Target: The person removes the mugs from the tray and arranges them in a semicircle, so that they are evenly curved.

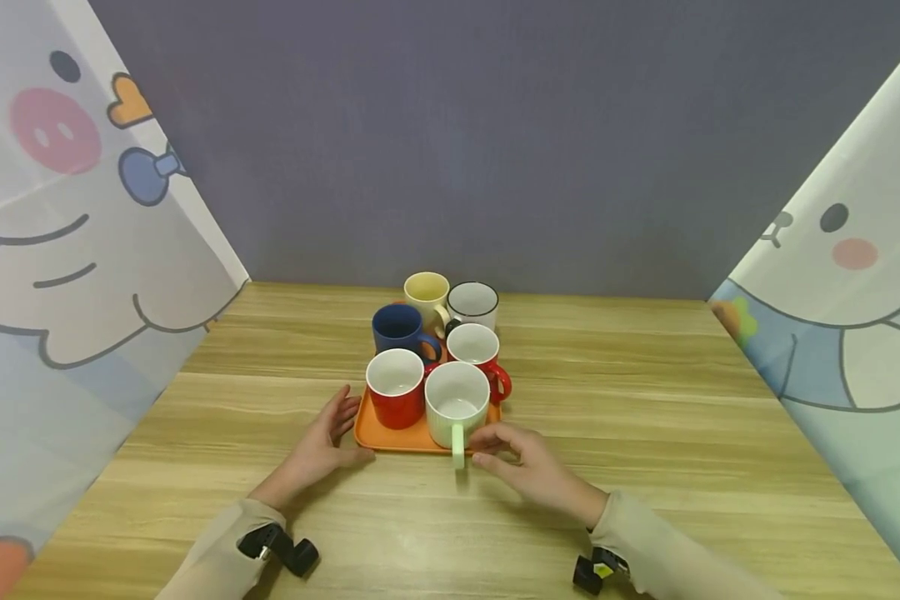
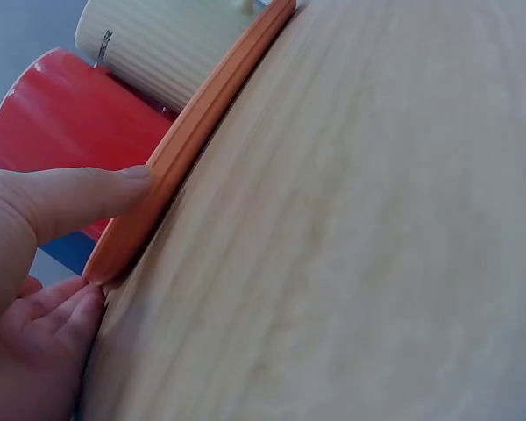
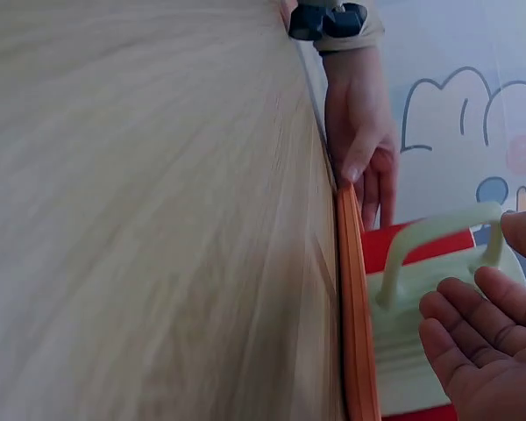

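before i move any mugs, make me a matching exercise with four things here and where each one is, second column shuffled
Things
1. pale green ribbed mug
2. yellow mug
3. navy blue mug
4. orange tray

Places, from the person's side
A. back row, left
B. beneath the mugs, with the left hand at its near left corner
C. front row, right, handle toward the person
D. middle row, left

Right pairs: 1-C, 2-A, 3-D, 4-B
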`<action>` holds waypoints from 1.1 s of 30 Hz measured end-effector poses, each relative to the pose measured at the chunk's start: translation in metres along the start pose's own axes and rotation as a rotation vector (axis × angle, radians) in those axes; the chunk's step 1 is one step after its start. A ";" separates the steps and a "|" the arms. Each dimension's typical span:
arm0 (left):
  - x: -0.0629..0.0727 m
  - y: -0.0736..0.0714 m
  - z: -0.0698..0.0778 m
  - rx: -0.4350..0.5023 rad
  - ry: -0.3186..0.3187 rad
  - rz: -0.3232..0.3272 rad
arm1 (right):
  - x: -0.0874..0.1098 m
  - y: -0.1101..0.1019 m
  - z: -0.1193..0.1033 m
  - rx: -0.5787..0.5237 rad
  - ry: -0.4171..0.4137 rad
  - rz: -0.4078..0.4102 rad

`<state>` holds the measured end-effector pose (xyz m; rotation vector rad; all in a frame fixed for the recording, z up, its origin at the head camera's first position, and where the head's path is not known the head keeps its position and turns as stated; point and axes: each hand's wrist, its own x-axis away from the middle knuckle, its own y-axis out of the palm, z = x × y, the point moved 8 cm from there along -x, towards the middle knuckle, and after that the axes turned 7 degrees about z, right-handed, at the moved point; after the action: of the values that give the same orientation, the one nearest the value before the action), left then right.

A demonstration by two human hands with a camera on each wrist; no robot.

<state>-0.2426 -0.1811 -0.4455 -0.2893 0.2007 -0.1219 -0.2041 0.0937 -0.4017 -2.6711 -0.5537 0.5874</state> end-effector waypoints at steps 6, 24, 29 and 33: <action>-0.002 -0.001 -0.006 0.043 -0.013 -0.013 | -0.004 0.012 0.002 -0.132 0.019 -0.008; -0.002 -0.002 -0.007 0.034 -0.020 -0.007 | -0.007 0.025 0.011 -0.344 0.187 -0.043; -0.002 -0.002 -0.006 0.028 -0.016 -0.007 | -0.009 0.024 0.014 -0.396 0.267 0.004; -0.001 -0.002 -0.005 0.036 -0.013 -0.005 | -0.010 0.022 0.017 -0.401 0.348 0.063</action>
<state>-0.2453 -0.1843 -0.4498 -0.2548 0.1848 -0.1285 -0.2140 0.0747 -0.4217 -3.0789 -0.5310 0.0141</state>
